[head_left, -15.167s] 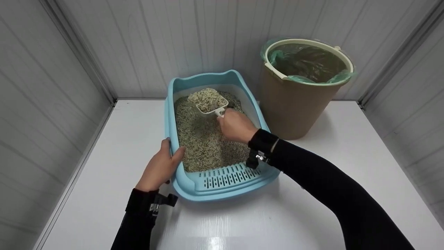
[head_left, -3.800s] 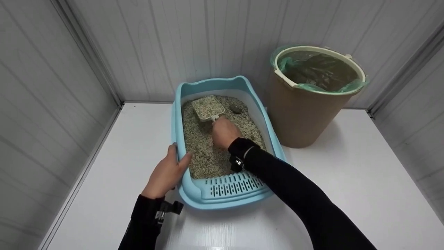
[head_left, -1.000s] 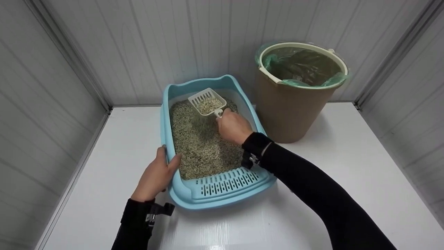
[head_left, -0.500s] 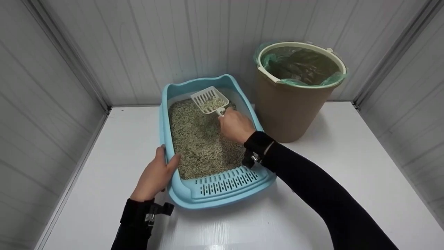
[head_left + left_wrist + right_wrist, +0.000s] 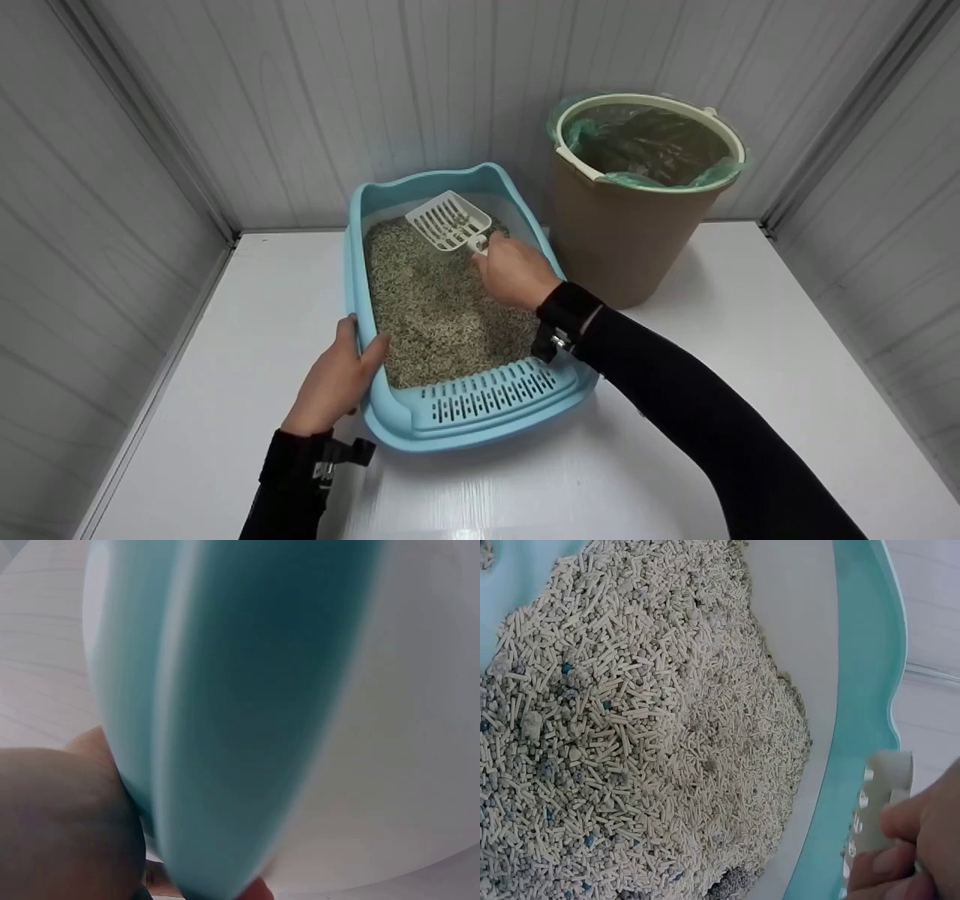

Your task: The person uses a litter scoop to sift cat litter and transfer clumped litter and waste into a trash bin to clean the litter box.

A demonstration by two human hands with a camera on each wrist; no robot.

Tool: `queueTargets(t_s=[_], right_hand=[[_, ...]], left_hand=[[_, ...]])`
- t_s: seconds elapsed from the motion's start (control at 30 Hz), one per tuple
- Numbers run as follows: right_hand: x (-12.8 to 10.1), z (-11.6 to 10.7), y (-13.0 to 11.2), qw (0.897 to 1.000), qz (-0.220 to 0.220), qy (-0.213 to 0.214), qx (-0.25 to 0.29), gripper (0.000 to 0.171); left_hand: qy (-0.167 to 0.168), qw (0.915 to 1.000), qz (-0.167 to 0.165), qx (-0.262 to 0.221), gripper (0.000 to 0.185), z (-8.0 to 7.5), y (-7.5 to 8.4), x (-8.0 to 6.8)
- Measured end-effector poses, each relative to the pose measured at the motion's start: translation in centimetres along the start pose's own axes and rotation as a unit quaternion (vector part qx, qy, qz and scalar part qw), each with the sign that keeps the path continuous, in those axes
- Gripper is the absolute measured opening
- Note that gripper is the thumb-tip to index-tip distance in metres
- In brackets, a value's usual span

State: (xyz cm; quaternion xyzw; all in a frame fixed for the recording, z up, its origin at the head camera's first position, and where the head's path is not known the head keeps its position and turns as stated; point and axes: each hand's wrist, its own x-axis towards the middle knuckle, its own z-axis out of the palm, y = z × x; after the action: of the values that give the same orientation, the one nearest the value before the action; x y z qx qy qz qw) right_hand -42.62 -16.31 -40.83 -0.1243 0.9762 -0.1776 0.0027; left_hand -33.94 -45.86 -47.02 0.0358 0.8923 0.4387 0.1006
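A light blue litter box (image 5: 480, 412) full of pale pellet litter (image 5: 435, 315) sits on the white table. My right hand (image 5: 514, 274) grips the handle of a white slotted scoop (image 5: 448, 221), held above the litter at the far end; the scoop looks almost empty. In the right wrist view the litter (image 5: 645, 735) fills the frame, with the box rim (image 5: 862, 690) and the scoop's edge (image 5: 885, 802) by my fingers (image 5: 911, 840). My left hand (image 5: 337, 379) holds the box's left rim, thumb inside. The left wrist view shows that blue rim (image 5: 225, 712) up close.
A tan bucket (image 5: 630, 232) lined with a green bag (image 5: 652, 142) stands right of the box, against the back wall. White panelled walls close in on the left, back and right. A dark lump (image 5: 731, 885) lies in the litter near the rim.
Over the last second the pellets sifted out of the scoop, leaving it nearly empty, and my right hand held it raised over the far end. The left hand stayed on the rim.
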Motion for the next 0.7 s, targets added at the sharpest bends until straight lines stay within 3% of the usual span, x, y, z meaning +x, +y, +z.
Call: queueTargets(t_s=[0.27,0.4,0.7], right_hand=[[-1.1,-2.5,-0.2,0.999,-0.006,-0.022,0.038,0.046],[-2.2,-5.9,-0.1,0.997,0.010,-0.028,0.072,0.041],[-4.4,-14.4,1.7,0.998,0.031,0.017,0.051,0.043]], left_hand=[[0.009,0.9999,0.007,0.007,0.091,0.0,0.0,0.0],[0.008,0.9998,0.011,0.013,0.093,0.2,0.1,0.4],[0.006,0.9998,0.013,0.015,0.092,0.0,0.0,0.7]])
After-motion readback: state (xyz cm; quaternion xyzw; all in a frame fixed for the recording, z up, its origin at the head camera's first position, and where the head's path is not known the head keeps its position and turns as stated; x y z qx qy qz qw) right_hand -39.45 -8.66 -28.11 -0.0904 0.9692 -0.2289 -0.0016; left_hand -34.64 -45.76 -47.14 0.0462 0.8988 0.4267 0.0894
